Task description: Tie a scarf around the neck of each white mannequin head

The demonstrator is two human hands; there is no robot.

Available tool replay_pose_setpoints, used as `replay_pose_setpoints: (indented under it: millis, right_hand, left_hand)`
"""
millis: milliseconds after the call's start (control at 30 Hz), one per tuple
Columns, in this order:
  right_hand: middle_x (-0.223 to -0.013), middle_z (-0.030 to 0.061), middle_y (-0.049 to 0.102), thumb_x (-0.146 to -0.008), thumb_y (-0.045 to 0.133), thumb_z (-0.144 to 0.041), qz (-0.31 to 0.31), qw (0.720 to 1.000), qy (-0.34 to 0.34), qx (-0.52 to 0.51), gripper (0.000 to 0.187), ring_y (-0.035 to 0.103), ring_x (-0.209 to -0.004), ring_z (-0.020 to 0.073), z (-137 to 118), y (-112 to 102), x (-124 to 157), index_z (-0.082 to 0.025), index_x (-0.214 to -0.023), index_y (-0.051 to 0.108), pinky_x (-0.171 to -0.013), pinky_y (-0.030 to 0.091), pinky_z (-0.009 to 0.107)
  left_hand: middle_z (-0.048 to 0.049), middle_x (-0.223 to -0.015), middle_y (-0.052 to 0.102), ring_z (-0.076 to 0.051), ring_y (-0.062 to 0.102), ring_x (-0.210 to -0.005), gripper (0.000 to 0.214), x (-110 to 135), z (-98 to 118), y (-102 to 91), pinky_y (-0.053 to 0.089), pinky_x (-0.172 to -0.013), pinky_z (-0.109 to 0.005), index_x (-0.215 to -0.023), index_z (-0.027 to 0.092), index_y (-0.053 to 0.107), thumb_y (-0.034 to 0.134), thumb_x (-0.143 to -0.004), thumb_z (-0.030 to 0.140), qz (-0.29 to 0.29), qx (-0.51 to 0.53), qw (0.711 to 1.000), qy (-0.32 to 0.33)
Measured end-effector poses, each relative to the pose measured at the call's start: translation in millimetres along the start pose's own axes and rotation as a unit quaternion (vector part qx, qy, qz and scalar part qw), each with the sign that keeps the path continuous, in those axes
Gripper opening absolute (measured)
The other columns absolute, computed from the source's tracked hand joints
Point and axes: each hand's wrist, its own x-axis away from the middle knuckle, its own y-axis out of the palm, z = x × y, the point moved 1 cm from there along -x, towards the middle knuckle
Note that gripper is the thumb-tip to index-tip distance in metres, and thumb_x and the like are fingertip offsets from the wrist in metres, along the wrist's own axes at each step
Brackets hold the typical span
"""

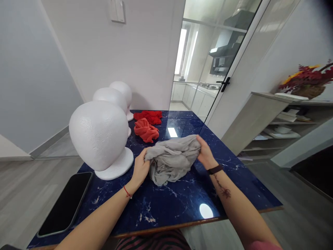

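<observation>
A crumpled grey cloth (171,159) lies bunched on the dark blue marble table (182,205). My left hand (141,169) grips its left edge with closed fingers. My right hand (205,152) pinches the cloth's upper right edge. Two red cloths lie beyond it: a crumpled orange-red one (146,130) and a darker red one (148,116) nearer the wall. A white foam mannequin head (100,137) stands just left of my left hand, with two more foam heads (111,97) behind it.
A black phone (65,203) lies face up at the table's near left corner. The table's front edge runs close to my body. A glass sliding door (221,69) stands behind the table, and shelves (283,121) with dried flowers are to the right.
</observation>
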Motion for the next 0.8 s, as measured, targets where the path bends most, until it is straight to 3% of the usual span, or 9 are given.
replay_pose_setpoints:
  millis: [133,267,333,433,567,667,733,800]
  right_hand:
    - [-0.066,-0.004,0.061,-0.083,0.054,-0.035,0.128,0.984,-0.087,-0.082,0.02,0.059,-0.059,0.0108,-42,-54,-31,-0.018,-0.072,0.055,-0.06,0.051,0.024]
    - [-0.062,-0.0079,0.05,-0.085,0.052,-0.032,0.299,0.929,-0.215,-0.04,0.019,0.052,-0.054,0.0077,-54,-85,-41,-0.019,-0.071,0.048,-0.055,0.048,0.02]
    - [-0.065,-0.008,0.048,-0.086,0.051,-0.032,0.341,0.89,-0.302,0.021,0.017,0.051,-0.058,0.0072,-51,-82,-37,-0.019,-0.076,0.05,-0.058,0.047,0.019]
    - [-0.076,-0.0045,0.053,-0.089,0.046,-0.036,0.343,0.825,-0.429,0.135,0.019,0.055,-0.072,0.009,-49,-65,-23,-0.019,-0.085,0.054,-0.074,0.049,0.024]
    - [-0.111,0.0036,0.057,-0.093,0.037,-0.031,0.312,0.774,-0.514,0.198,0.025,0.053,-0.107,0.0122,-50,-44,-5,-0.018,-0.104,0.056,-0.102,0.037,0.032]
    - [-0.115,0.0052,0.057,-0.091,0.038,-0.027,0.285,0.792,-0.508,0.184,0.025,0.052,-0.111,0.0126,-45,-37,-3,-0.018,-0.104,0.057,-0.105,0.034,0.033]
    - [-0.102,0.0043,0.061,-0.089,0.04,-0.029,0.255,0.838,-0.457,0.153,0.024,0.058,-0.096,0.013,-37,-32,-5,-0.018,-0.102,0.057,-0.094,0.044,0.034]
    - [-0.091,0.0025,0.062,-0.086,0.046,-0.034,0.204,0.897,-0.376,0.107,0.022,0.061,-0.082,0.0135,-29,-25,-7,-0.018,-0.098,0.056,-0.08,0.05,0.033]
  left_hand:
    - [-0.0021,-0.095,0.065,-0.017,0.058,-0.087,0.026,-2,-5,-1.9,0.045,-0.08,-0.028,-0.096,0.018,0.06,0.044,-0.075,0.016,0.091,0.102,0.989,-0.051]
    - [-0.0027,-0.1,0.063,-0.017,0.059,-0.092,0.032,0,-12,0.3,0.046,-0.082,-0.029,-0.104,0.02,0.054,0.045,-0.075,0.016,0.122,0.149,0.977,-0.092]
    - [-0.0051,-0.112,0.06,-0.018,0.058,-0.102,0.041,1,-11,0.5,0.045,-0.089,-0.033,-0.118,0.022,0.046,0.045,-0.077,0.017,0.115,0.161,0.977,-0.077]
    - [-0.0093,-0.133,0.049,-0.021,0.05,-0.119,0.054,3,-3,0.9,0.038,-0.102,-0.04,-0.132,0.024,0.033,0.045,-0.08,0.018,0.066,0.12,0.991,0.006]
    - [-0.0111,-0.144,0.034,-0.026,0.033,-0.134,0.053,10,4,7.0,0.027,-0.11,-0.049,-0.133,0.023,0.038,0.05,-0.082,0.023,0.013,-0.092,0.992,0.081]
    - [-0.0143,-0.147,0.028,-0.032,0.026,-0.137,0.055,15,-5,13.9,0.024,-0.11,-0.053,-0.131,0.021,0.044,0.059,-0.079,0.034,-0.026,-0.214,0.976,0.031]
    - [-0.0172,-0.143,0.034,-0.035,0.031,-0.134,0.065,17,-11,17.5,0.029,-0.107,-0.055,-0.131,0.018,0.045,0.065,-0.074,0.04,-0.091,-0.24,0.966,0.008]
    - [-0.0163,-0.134,0.048,-0.033,0.042,-0.127,0.062,19,-14,19.9,0.034,-0.105,-0.052,-0.129,0.018,0.048,0.066,-0.074,0.04,-0.164,-0.23,0.959,0.03]
